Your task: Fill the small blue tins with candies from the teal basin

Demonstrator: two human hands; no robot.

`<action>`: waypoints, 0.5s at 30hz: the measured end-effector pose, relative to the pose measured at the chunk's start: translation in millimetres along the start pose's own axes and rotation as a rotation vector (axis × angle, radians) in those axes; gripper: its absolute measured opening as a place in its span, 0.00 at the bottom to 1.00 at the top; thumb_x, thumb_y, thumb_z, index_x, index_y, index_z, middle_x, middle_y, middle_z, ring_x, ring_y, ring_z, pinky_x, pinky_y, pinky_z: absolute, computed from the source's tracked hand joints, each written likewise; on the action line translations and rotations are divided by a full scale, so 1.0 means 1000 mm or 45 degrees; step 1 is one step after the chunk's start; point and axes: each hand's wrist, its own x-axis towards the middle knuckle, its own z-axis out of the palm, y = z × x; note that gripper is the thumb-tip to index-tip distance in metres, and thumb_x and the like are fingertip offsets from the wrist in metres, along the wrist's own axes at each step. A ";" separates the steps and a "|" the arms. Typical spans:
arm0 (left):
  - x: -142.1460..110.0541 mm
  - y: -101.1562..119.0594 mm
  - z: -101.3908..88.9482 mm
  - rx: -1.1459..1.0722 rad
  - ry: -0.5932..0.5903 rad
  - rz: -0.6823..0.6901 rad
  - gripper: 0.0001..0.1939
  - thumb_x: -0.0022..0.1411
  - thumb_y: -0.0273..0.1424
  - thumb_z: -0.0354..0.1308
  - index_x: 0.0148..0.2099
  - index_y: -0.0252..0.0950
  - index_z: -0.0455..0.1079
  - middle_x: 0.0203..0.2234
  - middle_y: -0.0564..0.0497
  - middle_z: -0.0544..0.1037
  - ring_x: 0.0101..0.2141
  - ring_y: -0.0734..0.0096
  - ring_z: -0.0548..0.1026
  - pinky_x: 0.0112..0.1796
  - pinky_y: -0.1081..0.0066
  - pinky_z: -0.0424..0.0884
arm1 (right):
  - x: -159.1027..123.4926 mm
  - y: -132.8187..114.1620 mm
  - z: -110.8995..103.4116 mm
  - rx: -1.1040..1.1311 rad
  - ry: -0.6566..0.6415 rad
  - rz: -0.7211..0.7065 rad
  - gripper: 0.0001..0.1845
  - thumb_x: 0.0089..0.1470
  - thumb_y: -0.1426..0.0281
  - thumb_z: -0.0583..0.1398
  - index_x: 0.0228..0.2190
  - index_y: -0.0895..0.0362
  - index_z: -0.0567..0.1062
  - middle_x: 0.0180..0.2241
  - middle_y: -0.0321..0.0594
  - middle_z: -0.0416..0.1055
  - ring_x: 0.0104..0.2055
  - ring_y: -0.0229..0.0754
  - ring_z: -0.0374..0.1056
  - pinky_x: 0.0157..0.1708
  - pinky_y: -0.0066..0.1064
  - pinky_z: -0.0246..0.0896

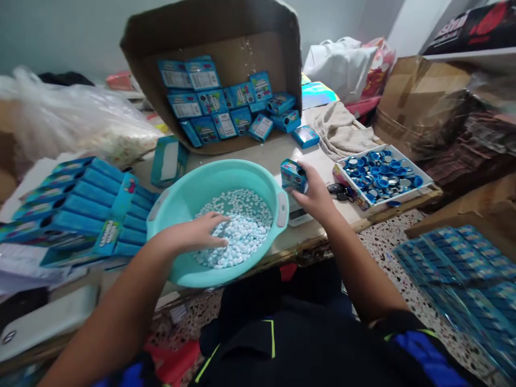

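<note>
My left hand [205, 231] reaches into a turquoise plastic basin [181, 207], its fingers apart over a heap of small white pellets or tablets [242, 236]. Whether any pellets are under the fingertips is hidden. To the right of the basin, my right hand [312, 193] grips a small blue printed box [292, 176] that stands roughly upright. Under it, a pale flat device [297, 214] partly shows at the table edge. A tilted cardboard carton [226, 51] behind the basin holds many similar blue boxes [212, 102]. One more blue box [305, 136] lies just outside it.
At right, a white tray [360, 193] holds blue caps, with black keys [342, 192] beside it and a cloth [342, 129] behind. Flat blue cartons [97, 199] are stacked at left near a plastic bag [80, 118]. Wrapped blue packs [467, 269] lie low on the right.
</note>
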 end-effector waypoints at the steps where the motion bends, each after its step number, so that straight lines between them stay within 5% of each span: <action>1: 0.001 -0.001 0.002 -0.016 0.015 0.015 0.44 0.60 0.49 0.57 0.74 0.35 0.60 0.71 0.37 0.64 0.69 0.44 0.64 0.66 0.56 0.62 | 0.008 -0.003 0.005 0.034 -0.028 0.015 0.28 0.56 0.67 0.64 0.57 0.54 0.70 0.55 0.50 0.76 0.56 0.55 0.74 0.58 0.52 0.72; 3: 0.005 -0.004 0.005 -0.027 0.073 0.041 0.43 0.59 0.46 0.59 0.73 0.36 0.62 0.69 0.38 0.68 0.67 0.44 0.66 0.65 0.56 0.62 | 0.016 -0.015 0.010 0.061 0.047 0.014 0.23 0.55 0.68 0.63 0.53 0.53 0.73 0.50 0.45 0.79 0.50 0.52 0.77 0.52 0.49 0.76; 7: 0.009 -0.012 0.009 -0.080 0.129 0.055 0.37 0.60 0.45 0.61 0.69 0.37 0.66 0.66 0.39 0.72 0.64 0.46 0.70 0.62 0.58 0.66 | 0.016 -0.067 0.009 -0.092 0.186 -0.307 0.25 0.58 0.73 0.61 0.57 0.51 0.72 0.57 0.45 0.78 0.59 0.50 0.75 0.59 0.47 0.71; 10: 0.009 -0.017 0.013 -0.168 0.180 0.014 0.37 0.64 0.49 0.59 0.69 0.36 0.66 0.68 0.38 0.70 0.66 0.46 0.70 0.63 0.58 0.65 | 0.016 -0.103 0.019 -0.287 -0.074 -0.559 0.28 0.57 0.80 0.57 0.58 0.52 0.73 0.60 0.43 0.77 0.64 0.48 0.72 0.63 0.47 0.67; 15: 0.006 -0.016 0.015 -0.226 0.330 -0.043 0.41 0.66 0.51 0.57 0.73 0.32 0.61 0.71 0.34 0.64 0.67 0.42 0.68 0.63 0.55 0.65 | 0.025 -0.120 0.051 -0.535 -0.378 -0.599 0.28 0.58 0.83 0.55 0.56 0.54 0.76 0.60 0.42 0.77 0.63 0.48 0.73 0.60 0.46 0.66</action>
